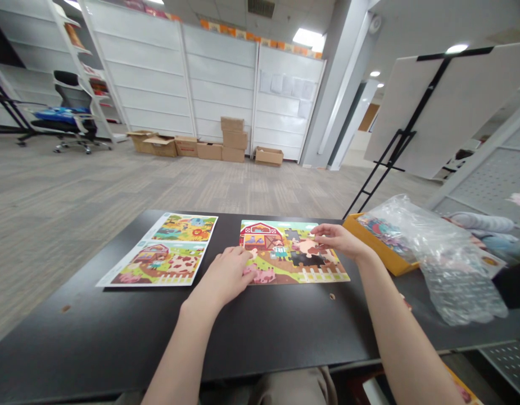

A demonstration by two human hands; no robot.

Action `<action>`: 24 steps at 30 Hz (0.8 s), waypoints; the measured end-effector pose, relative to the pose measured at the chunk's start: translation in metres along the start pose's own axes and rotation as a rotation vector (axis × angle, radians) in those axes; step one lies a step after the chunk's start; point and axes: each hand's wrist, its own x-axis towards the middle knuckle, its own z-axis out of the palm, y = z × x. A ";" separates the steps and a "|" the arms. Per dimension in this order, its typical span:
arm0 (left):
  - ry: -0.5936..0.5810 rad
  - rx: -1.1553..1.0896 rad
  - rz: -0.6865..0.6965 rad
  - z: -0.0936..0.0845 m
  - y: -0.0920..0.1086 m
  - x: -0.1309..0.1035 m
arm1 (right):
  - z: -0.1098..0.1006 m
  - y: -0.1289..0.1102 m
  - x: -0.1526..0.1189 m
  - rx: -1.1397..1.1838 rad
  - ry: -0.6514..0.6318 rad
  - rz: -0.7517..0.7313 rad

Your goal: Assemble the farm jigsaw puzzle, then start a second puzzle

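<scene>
Black, the desk (116, 337) is carrying the farm puzzle (290, 272) before you, gaps showing toward its right. Your left hand (228, 275) is resting across its left edge, thumb spread, probably steadying it. Your right hand (338, 237) is reaching over the right side with fingers bent; whether that grip is pinching a piece, I can't tell. The picture sheet (158, 264) is lying leftward, likely for easy viewing. The yellow box (353, 226) and clear plastic wrap (449, 275) are crowding your right.

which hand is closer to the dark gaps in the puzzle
The right hand, with its fingertips at the upper right of the puzzle, near the dark gaps; the left hand is at the puzzle's left edge.
</scene>
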 end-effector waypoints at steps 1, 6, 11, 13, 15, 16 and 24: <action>0.002 0.000 0.001 0.000 0.000 0.000 | 0.000 -0.001 -0.001 0.002 0.001 -0.017; 0.010 -0.004 0.004 0.000 0.001 0.000 | 0.005 0.001 0.003 -0.032 -0.036 -0.042; 0.016 -0.010 -0.002 -0.002 0.003 0.000 | 0.006 0.007 0.009 -0.035 -0.054 -0.027; 0.018 -0.007 0.001 -0.002 0.004 0.000 | 0.006 0.007 0.009 -0.023 -0.046 -0.045; 0.022 -0.002 0.010 -0.003 0.005 0.000 | 0.006 0.005 0.008 -0.002 -0.032 -0.066; 0.029 0.000 0.017 -0.003 0.005 0.000 | 0.007 0.003 0.007 0.011 -0.017 -0.077; 0.084 -0.012 0.041 -0.004 0.012 0.003 | 0.001 0.004 0.010 0.061 0.264 -0.140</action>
